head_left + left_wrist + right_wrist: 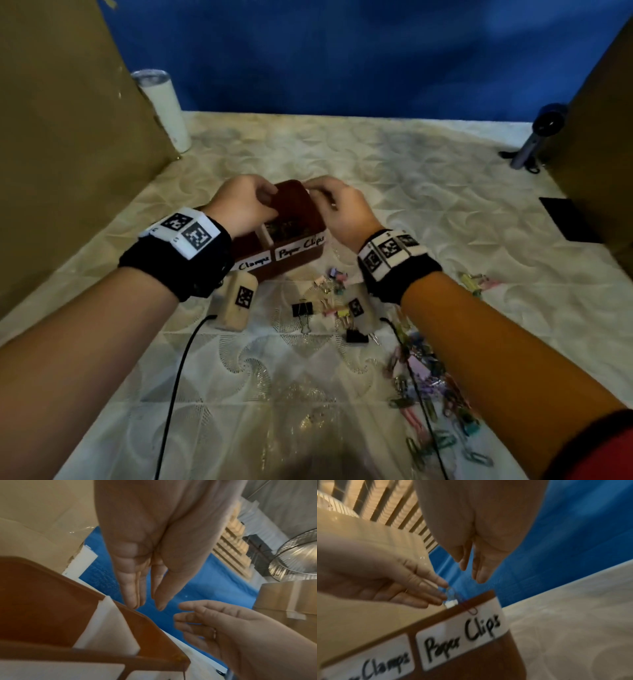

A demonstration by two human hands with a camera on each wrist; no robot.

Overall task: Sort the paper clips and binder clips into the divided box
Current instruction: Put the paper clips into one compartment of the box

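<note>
The brown divided box (291, 270) (42, 601) (471, 662) stands mid-table with a white divider (265, 236) (106, 626) and labels "Clamps" and "Paper Clips". Paper clips (287, 228) fill its right compartment. My left hand (246, 202) (147, 605) (436, 593) hovers over the box with straight fingers and nothing between them. Just off its fingertips, a few paper clips (453, 595) hang at the rim. My right hand (337, 205) (470, 574) (188, 616) hovers beside it, fingers relaxed, holding nothing. Loose coloured paper clips (428, 394) and black binder clips (302, 309) lie nearer me.
Cardboard walls stand left (68, 137) and right (599, 137). A white tumbler (164, 106) is at the back left, a dark device (544, 137) at the back right, a black card (568, 219) on the right. Small pastel binder clips (334, 277) lie before the box.
</note>
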